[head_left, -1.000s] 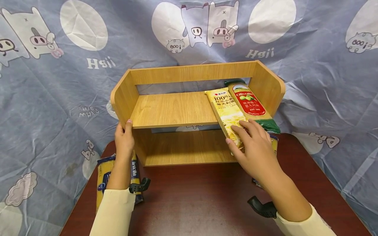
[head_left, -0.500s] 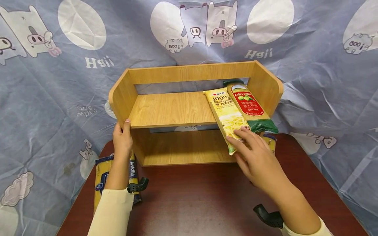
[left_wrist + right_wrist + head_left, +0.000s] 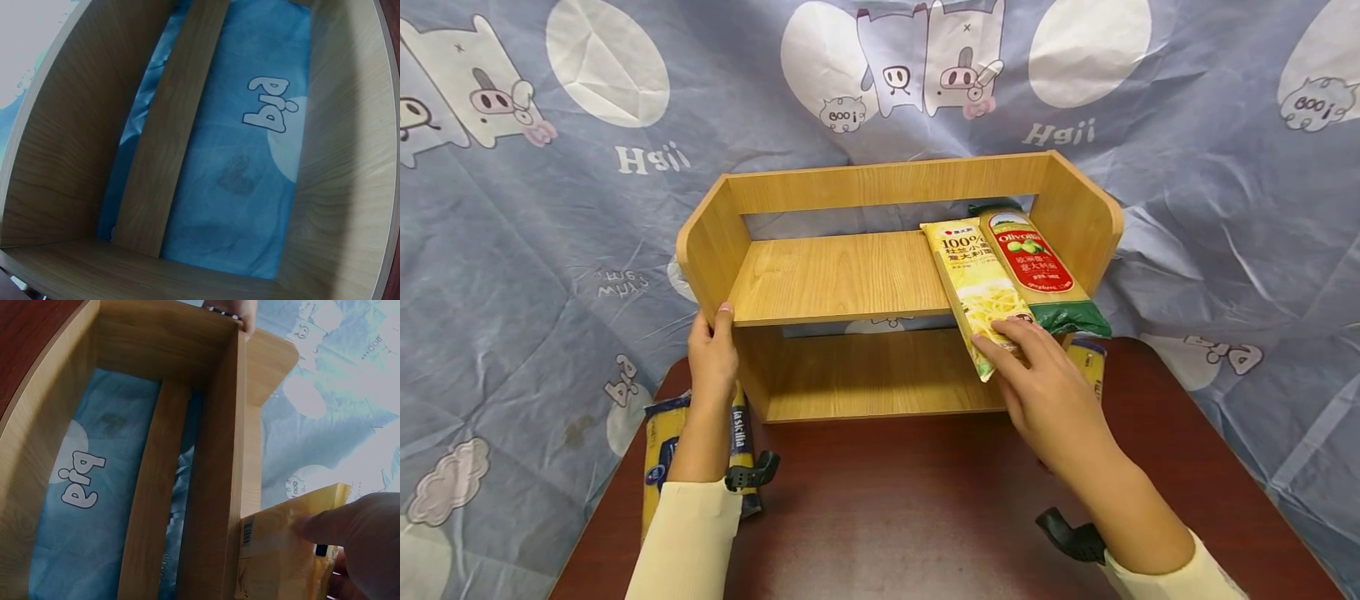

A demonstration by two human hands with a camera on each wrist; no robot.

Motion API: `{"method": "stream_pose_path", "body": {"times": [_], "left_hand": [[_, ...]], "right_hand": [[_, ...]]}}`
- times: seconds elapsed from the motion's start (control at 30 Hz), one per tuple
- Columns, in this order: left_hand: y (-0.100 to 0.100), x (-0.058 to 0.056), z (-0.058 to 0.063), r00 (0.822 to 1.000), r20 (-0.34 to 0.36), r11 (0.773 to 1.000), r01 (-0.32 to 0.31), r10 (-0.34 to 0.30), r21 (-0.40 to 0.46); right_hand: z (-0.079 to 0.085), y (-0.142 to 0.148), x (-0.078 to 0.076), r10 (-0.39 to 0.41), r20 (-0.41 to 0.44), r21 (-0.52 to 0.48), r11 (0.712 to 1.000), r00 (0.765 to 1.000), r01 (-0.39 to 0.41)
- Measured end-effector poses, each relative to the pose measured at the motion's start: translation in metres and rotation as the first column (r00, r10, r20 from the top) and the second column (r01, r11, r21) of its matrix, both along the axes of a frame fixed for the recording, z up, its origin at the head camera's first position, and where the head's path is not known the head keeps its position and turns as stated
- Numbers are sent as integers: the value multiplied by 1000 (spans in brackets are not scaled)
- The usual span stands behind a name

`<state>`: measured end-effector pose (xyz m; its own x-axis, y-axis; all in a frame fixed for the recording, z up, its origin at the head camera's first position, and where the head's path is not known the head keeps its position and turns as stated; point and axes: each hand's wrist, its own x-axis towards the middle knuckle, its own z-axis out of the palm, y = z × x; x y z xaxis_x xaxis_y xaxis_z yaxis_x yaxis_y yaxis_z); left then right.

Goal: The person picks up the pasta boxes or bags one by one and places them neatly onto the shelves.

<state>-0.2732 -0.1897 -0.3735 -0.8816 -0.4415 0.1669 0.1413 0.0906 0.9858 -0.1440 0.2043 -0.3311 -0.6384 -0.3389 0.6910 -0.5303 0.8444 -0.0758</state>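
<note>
A yellow pasta pack (image 3: 966, 279) lies on the upper board of a wooden shelf (image 3: 827, 271), its front end jutting past the edge. My right hand (image 3: 1052, 392) pinches that front end, the thumb on its side in the right wrist view, where the pack (image 3: 275, 550) shows its barcode. Touching it on the right is a red-labelled spaghetti pack (image 3: 1030, 258) with a green end, which also overhangs the edge. My left hand (image 3: 713, 358) grips the shelf's left side panel, thumb at the front corner and the other fingers mostly hidden behind it.
Blue-and-yellow pasta packs (image 3: 662, 433) lie on the dark red table (image 3: 880, 508) left of the shelf, partly behind the left arm. Another yellow pack (image 3: 1088, 362) shows at the right, behind the right hand. A patterned cloth (image 3: 512, 292) hangs around the table.
My right hand first slid toward the yellow pack's front end. Since half a second ago the pack has shifted slightly back onto the shelf. The left hand stays on the panel.
</note>
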Motion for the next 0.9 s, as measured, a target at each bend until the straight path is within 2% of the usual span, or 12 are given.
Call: {"method": "stream_pose_path", "body": {"times": [0.17,0.4,0.63,0.9], "left_hand": [[0,-1,-1,1000,-2,1000,1,-1,-4],[-1,-3,-1,1000,1,1000,5,-5,-5],[0,-3,-1,1000,9,1000,3,-2,-12],[-1,-2,-1,1000,9,1000,1,-1,-12]], "right_hand": [[1,-3,-8,-11,-4,1,1000,1000,11],[3,-9,-21,-52,37,15,999,998,51],[2,-13,-37,-65,25,2,998,998,65],[-5,-15,-44,-67,17,-39,997,998,67]]}}
